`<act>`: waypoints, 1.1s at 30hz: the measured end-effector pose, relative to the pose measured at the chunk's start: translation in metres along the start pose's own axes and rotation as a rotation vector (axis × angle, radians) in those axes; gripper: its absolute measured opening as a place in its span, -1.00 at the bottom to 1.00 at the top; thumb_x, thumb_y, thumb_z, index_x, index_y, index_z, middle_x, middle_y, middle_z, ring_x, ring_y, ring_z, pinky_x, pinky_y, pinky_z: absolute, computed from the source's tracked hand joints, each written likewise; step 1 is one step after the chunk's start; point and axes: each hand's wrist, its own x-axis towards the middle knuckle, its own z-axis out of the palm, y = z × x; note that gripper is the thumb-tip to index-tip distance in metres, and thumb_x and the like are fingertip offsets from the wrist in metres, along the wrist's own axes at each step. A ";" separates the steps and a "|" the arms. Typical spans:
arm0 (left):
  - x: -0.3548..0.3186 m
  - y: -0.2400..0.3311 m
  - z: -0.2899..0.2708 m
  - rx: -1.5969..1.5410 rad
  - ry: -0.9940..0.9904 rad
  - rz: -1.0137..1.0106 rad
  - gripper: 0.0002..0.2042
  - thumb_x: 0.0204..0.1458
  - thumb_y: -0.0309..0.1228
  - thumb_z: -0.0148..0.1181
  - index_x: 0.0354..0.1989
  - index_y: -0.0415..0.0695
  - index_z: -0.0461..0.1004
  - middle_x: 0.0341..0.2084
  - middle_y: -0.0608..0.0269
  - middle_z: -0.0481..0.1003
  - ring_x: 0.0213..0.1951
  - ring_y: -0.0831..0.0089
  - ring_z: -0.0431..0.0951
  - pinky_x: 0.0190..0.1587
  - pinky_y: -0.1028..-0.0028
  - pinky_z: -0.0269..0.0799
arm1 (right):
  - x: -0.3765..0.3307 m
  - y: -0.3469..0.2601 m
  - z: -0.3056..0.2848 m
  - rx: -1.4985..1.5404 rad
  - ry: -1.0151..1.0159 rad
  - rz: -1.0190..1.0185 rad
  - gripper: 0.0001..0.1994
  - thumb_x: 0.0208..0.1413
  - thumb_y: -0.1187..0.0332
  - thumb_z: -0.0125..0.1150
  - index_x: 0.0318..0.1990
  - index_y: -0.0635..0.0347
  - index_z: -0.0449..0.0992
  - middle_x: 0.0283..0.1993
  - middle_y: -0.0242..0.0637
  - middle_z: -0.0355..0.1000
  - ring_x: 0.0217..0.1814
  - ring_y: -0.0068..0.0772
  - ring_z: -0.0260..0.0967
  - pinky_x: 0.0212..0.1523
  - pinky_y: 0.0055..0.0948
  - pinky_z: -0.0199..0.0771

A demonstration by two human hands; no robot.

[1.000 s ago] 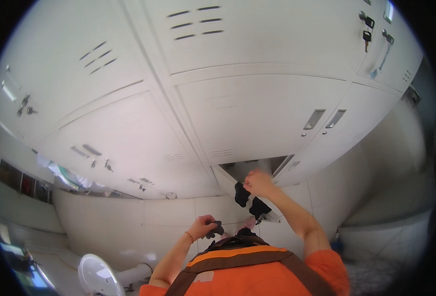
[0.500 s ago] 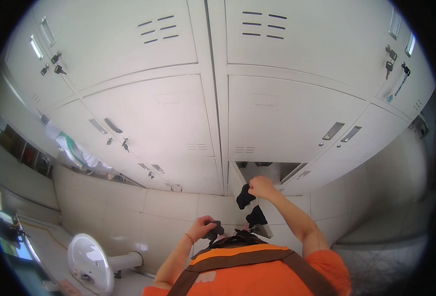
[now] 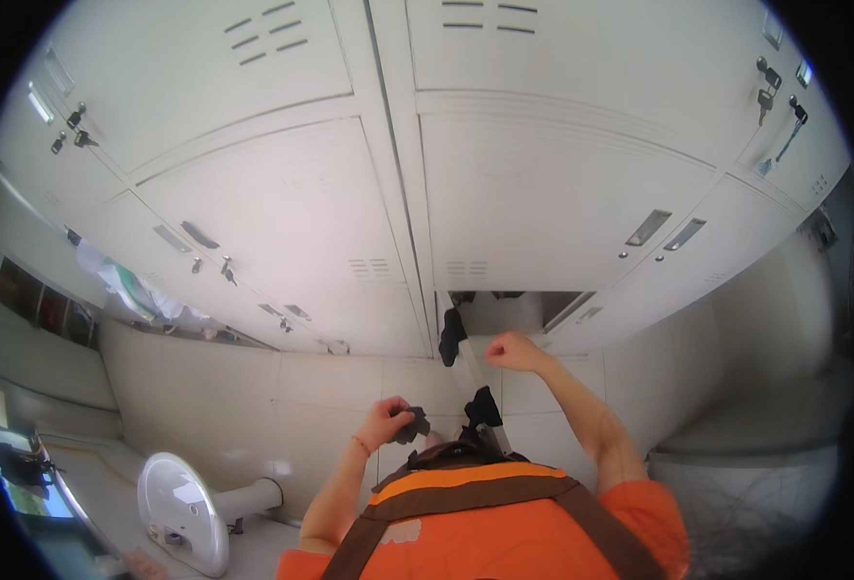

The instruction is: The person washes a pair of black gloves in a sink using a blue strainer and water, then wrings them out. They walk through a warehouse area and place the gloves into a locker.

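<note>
My left hand [image 3: 382,421] is closed on a small, crumpled dark grey cloth [image 3: 410,426], held low in front of my body. My right hand [image 3: 512,352] is a loose fist in front of an opened lower locker compartment [image 3: 504,314]; no object shows in it. The compartment's door [image 3: 467,373] stands swung out toward me. Over its top edge hang a black cloth [image 3: 452,338], at the locker end, and a second black cloth [image 3: 483,407] nearer to my body. Neither hand touches these two. Dark items inside the compartment show only in part.
White metal lockers [image 3: 562,184] fill the space ahead, with keys [image 3: 765,101] hanging from some locks. At the lower left stands a white pedestal washbasin [image 3: 180,512]. White and green cloth [image 3: 129,285] hangs at the far left. Pale tiles [image 3: 330,387] cover the floor.
My right hand has come off the black cloth at the locker end of the door and is now apart from it. The left hand still holds the grey cloth. The view has shifted slightly.
</note>
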 end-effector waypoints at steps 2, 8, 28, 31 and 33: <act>0.008 -0.008 -0.005 0.088 0.019 0.149 -0.88 -0.03 -0.44 0.17 -0.39 -0.22 0.43 -0.56 0.33 0.48 -0.51 0.63 0.44 -0.45 0.59 0.41 | -0.017 0.009 0.011 0.284 -0.137 0.019 -0.81 -0.14 0.32 0.22 -0.34 0.19 0.55 -0.31 -0.24 0.46 -0.35 -0.34 0.42 -0.24 -0.40 0.42; 0.007 0.014 -0.005 0.135 -0.015 0.205 -0.90 -0.02 -0.46 0.16 -0.39 -0.21 0.43 -0.54 0.34 0.47 -0.45 0.64 0.44 -0.37 0.61 0.40 | -0.032 0.007 0.029 0.345 -0.152 -0.114 -0.81 -0.14 0.35 0.21 -0.34 0.22 0.51 -0.23 -0.23 0.44 -0.20 -0.33 0.41 -0.13 -0.40 0.39; -0.023 0.039 -0.001 0.160 -0.016 0.358 -0.90 0.08 -0.48 0.09 -0.29 -0.20 0.36 -0.50 0.38 0.44 -0.44 0.69 0.40 -0.39 0.64 0.36 | 0.008 -0.038 0.022 0.059 0.581 -0.007 -0.88 -0.08 0.39 0.18 -0.34 0.15 0.48 -0.34 -0.26 0.36 -0.28 -0.24 0.37 -0.29 -0.37 0.39; -0.031 0.072 0.013 0.121 -0.064 0.357 -0.91 0.12 -0.48 0.04 -0.28 -0.20 0.30 -0.44 0.42 0.41 -0.38 0.73 0.34 -0.29 0.68 0.31 | -0.014 -0.053 0.017 0.339 0.359 -0.021 -0.84 0.00 0.36 0.18 -0.26 0.17 0.50 -0.33 -0.32 0.42 -0.27 -0.43 0.37 -0.29 -0.46 0.38; -0.033 0.089 0.021 0.164 -0.101 0.392 -0.91 0.13 -0.48 0.02 -0.26 -0.18 0.27 -0.40 0.42 0.39 -0.37 0.73 0.32 -0.28 0.69 0.29 | -0.024 -0.074 0.019 0.728 0.082 -0.026 -0.81 0.06 0.33 0.17 -0.20 0.19 0.51 -0.32 -0.38 0.45 -0.26 -0.55 0.35 -0.28 -0.52 0.36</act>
